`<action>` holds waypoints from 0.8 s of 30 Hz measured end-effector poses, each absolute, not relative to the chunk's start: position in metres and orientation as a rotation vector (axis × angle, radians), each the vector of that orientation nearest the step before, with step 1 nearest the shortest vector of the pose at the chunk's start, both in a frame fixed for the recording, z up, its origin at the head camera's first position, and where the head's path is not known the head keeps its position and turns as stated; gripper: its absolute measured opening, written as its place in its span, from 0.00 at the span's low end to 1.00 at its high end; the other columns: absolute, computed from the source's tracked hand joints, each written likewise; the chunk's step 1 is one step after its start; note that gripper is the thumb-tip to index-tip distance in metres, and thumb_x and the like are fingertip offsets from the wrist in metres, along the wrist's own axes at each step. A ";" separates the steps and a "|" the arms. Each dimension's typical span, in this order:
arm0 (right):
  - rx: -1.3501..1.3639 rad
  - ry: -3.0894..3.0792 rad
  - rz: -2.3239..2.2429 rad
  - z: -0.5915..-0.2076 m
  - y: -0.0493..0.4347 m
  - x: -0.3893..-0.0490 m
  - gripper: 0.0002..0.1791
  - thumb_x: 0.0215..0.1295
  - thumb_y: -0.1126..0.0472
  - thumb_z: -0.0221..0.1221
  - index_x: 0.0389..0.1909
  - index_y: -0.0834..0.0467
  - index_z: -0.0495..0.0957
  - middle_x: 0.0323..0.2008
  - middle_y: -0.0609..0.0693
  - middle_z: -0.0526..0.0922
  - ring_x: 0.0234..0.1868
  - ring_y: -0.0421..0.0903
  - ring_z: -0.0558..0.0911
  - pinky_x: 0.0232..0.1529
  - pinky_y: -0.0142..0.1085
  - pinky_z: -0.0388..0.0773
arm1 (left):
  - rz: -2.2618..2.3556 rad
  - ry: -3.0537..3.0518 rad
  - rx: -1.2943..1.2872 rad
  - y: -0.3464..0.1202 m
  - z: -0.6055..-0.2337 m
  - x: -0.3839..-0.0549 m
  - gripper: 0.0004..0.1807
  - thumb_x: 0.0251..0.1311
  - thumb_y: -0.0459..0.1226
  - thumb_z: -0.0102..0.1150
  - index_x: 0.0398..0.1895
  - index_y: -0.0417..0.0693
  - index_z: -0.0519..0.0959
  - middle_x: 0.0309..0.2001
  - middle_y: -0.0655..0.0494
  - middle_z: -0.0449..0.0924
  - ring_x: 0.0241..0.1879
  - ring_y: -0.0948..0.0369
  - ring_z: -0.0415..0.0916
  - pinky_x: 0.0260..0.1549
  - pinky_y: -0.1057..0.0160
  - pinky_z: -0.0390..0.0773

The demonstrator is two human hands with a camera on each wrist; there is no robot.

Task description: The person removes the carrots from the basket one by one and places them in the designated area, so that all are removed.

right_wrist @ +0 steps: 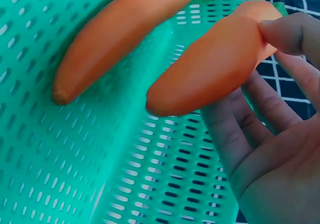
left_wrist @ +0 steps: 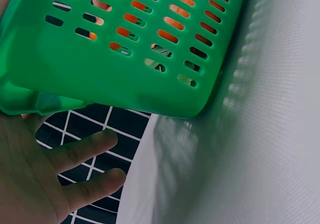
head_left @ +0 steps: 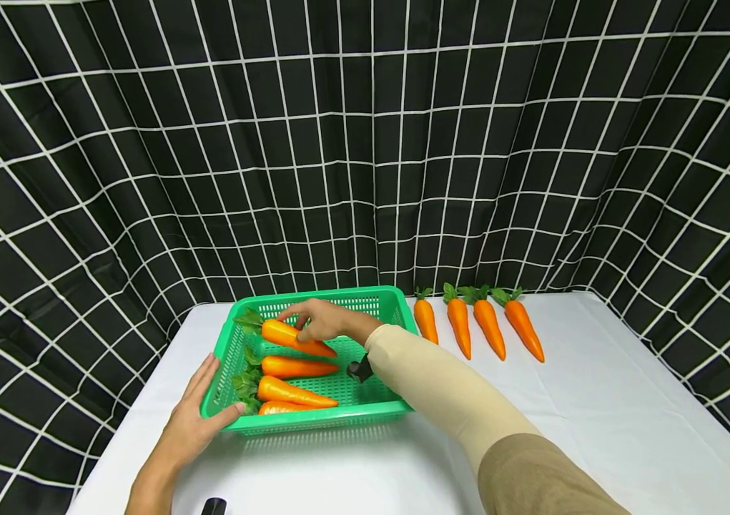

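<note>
A green plastic basket stands on the white table, with several orange carrots lying in it, leaves to the left. My right hand reaches into it and pinches the rearmost carrot between thumb and fingers. In the right wrist view that carrot is tilted, and another carrot lies beside it. My left hand rests at the basket's front left corner, thumb on the front rim and fingers along the left side. Two fingers of it extend straight, apart from the basket wall, in the left wrist view.
Right of the basket, several more carrots lie in a row on the white tablecloth, tips toward me. Behind the table hangs a black curtain with a white grid. A small black object shows at the bottom edge.
</note>
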State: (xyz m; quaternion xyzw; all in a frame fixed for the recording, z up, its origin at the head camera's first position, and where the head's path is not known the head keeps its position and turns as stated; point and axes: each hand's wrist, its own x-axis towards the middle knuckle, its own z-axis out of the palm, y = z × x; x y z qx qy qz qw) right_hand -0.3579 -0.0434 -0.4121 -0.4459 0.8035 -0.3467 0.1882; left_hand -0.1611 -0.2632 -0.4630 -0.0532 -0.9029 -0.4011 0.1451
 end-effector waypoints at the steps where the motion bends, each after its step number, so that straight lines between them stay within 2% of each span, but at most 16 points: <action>1: -1.261 2.252 -0.994 -0.412 -0.043 -0.357 0.29 0.49 0.68 0.58 0.53 0.42 0.70 0.39 0.45 0.75 0.37 0.43 0.74 0.29 0.33 0.75 | -1.157 -2.601 -0.152 -0.263 -0.464 -0.161 0.46 0.45 0.47 0.63 0.66 0.50 0.50 0.66 0.59 0.41 0.63 0.53 0.39 0.51 0.39 0.47; 9: -1.222 2.204 -1.152 -0.388 -0.039 -0.333 0.29 0.50 0.69 0.55 0.55 0.45 0.69 0.36 0.48 0.75 0.27 0.44 0.76 0.26 0.34 0.74 | -1.163 -2.614 -0.143 -0.263 -0.462 -0.161 0.46 0.45 0.47 0.63 0.66 0.50 0.49 0.66 0.60 0.41 0.63 0.53 0.39 0.51 0.39 0.48; 16: -1.311 2.134 -1.246 -0.378 -0.037 -0.325 0.28 0.54 0.69 0.55 0.57 0.50 0.66 0.37 0.48 0.76 0.33 0.44 0.76 0.29 0.33 0.75 | -1.165 -2.625 -0.136 -0.264 -0.462 -0.161 0.47 0.45 0.48 0.63 0.66 0.50 0.49 0.66 0.59 0.41 0.63 0.53 0.39 0.51 0.39 0.48; 24: -1.397 2.013 -1.425 -0.356 -0.029 -0.306 0.27 0.52 0.71 0.54 0.56 0.55 0.67 0.36 0.55 0.77 0.33 0.46 0.77 0.30 0.36 0.76 | -1.188 -2.618 -0.143 -0.265 -0.463 -0.163 0.47 0.45 0.48 0.63 0.66 0.53 0.48 0.66 0.59 0.40 0.63 0.54 0.39 0.51 0.39 0.47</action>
